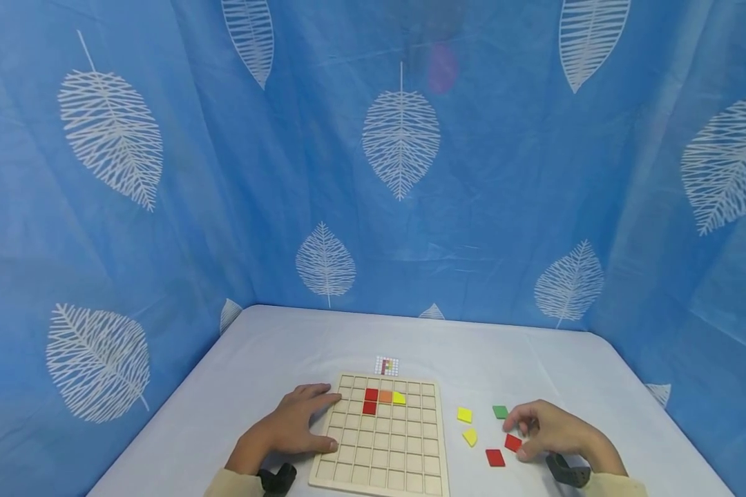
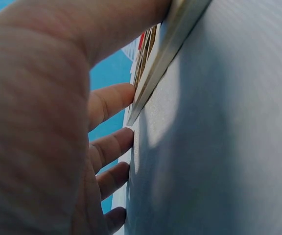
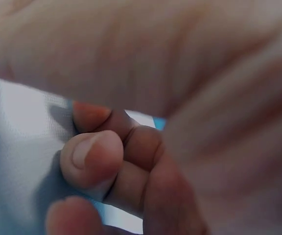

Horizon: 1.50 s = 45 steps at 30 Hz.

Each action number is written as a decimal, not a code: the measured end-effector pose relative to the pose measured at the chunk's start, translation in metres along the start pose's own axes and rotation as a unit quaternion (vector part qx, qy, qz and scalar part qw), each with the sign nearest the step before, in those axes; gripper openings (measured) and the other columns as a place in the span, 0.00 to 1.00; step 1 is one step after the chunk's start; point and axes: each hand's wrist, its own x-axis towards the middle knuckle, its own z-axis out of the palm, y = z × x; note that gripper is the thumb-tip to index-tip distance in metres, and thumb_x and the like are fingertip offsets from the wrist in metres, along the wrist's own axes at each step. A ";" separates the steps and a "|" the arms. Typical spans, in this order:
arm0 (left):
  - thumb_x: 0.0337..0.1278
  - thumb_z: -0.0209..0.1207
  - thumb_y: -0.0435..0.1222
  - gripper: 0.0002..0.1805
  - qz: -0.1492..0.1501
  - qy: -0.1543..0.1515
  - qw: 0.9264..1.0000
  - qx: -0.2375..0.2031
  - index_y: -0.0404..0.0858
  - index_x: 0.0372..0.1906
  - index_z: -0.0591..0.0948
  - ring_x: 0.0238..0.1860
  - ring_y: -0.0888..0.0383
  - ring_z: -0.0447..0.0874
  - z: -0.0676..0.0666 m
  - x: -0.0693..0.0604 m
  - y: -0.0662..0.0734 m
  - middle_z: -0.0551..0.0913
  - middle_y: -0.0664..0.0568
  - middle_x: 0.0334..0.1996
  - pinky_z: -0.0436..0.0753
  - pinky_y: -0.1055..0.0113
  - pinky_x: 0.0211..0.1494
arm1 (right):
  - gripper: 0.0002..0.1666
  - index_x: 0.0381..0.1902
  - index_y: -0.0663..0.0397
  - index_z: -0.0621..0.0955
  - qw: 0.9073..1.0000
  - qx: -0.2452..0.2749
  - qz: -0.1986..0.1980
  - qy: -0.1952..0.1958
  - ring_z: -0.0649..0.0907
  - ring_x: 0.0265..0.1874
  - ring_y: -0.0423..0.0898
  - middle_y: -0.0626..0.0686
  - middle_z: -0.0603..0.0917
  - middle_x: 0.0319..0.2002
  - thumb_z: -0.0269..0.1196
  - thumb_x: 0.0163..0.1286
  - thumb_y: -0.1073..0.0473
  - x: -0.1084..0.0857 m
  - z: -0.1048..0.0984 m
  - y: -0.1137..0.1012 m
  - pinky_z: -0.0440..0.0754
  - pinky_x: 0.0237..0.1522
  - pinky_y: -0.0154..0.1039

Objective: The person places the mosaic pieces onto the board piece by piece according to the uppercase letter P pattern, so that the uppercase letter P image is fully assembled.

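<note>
Red square tile (image 1: 513, 442), between thumb and fingers of right hand (image 1: 553, 429), right of wooden grid board (image 1: 382, 442) | pinch: cannot tell | left hand (image 1: 293, 422): fingers apart, at board's edge | likely light, stiff; hold by edges

A blue cloth backdrop (image 1: 491, 207) fills the upper part of the head view and runs down both sides, with soft creases. White leaf prints are scattered over it: a large leaf (image 1: 112, 131) in the upper left, a leaf (image 1: 401, 134) at upper centre, another leaf (image 1: 730, 162) cut off by the right edge, and smaller ones lower down. A faint pinkish spot (image 1: 443, 67) shows near the top, right of centre. Across the bottom lies a white table (image 1: 534, 359) with rounded far corners.
</note>
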 end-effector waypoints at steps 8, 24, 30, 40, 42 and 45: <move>0.45 0.65 0.69 0.49 0.001 0.000 1.000 -0.001 0.54 0.73 0.70 0.75 0.39 0.58 -0.002 0.000 0.001 0.64 0.45 0.75 0.60 0.31 0.70 | 0.21 0.42 0.57 0.85 1.000 -0.005 0.002 -0.004 0.72 0.28 0.42 0.49 0.74 0.30 0.77 0.48 0.66 0.000 -0.001 -0.001 0.72 0.24 0.32; 0.44 0.65 0.69 0.49 0.001 0.001 1.000 0.004 0.54 0.73 0.70 0.75 0.40 0.59 0.000 -0.003 0.002 0.64 0.45 0.75 0.61 0.31 0.70 | 0.20 0.40 0.55 0.87 0.999 -0.032 -0.010 0.010 0.73 0.28 0.41 0.48 0.75 0.28 0.78 0.46 0.65 0.003 0.001 0.005 0.71 0.28 0.32; 0.44 0.65 0.69 0.49 -0.005 -0.003 1.000 0.004 0.54 0.73 0.69 0.76 0.40 0.58 -0.002 -0.003 0.002 0.64 0.45 0.75 0.61 0.31 0.70 | 0.19 0.38 0.53 0.88 0.998 -0.047 -0.004 0.028 0.74 0.29 0.43 0.50 0.79 0.28 0.78 0.45 0.65 0.002 0.002 0.006 0.72 0.28 0.34; 0.44 0.65 0.70 0.49 -0.008 -0.003 1.000 0.004 0.55 0.73 0.70 0.76 0.40 0.59 0.000 -0.003 0.002 0.64 0.46 0.75 0.61 0.31 0.70 | 0.18 0.39 0.52 0.88 0.998 -0.048 -0.017 0.024 0.75 0.28 0.42 0.50 0.81 0.32 0.78 0.48 0.62 0.001 0.002 0.008 0.72 0.27 0.34; 0.43 0.65 0.70 0.49 -0.010 -0.003 1.000 0.004 0.55 0.73 0.70 0.76 0.41 0.58 0.000 -0.002 0.000 0.64 0.46 0.76 0.61 0.31 0.70 | 0.17 0.40 0.51 0.88 0.999 -0.046 -0.018 0.022 0.76 0.28 0.42 0.50 0.82 0.32 0.78 0.50 0.60 0.001 0.001 0.007 0.72 0.28 0.34; 0.43 0.65 0.70 0.50 -0.012 -0.004 1.000 0.001 0.55 0.73 0.70 0.76 0.41 0.58 0.000 -0.002 0.000 0.64 0.47 0.76 0.61 0.32 0.71 | 0.16 0.40 0.50 0.87 0.999 -0.044 -0.026 0.020 0.76 0.28 0.41 0.50 0.82 0.33 0.77 0.52 0.59 0.001 0.000 0.006 0.72 0.27 0.33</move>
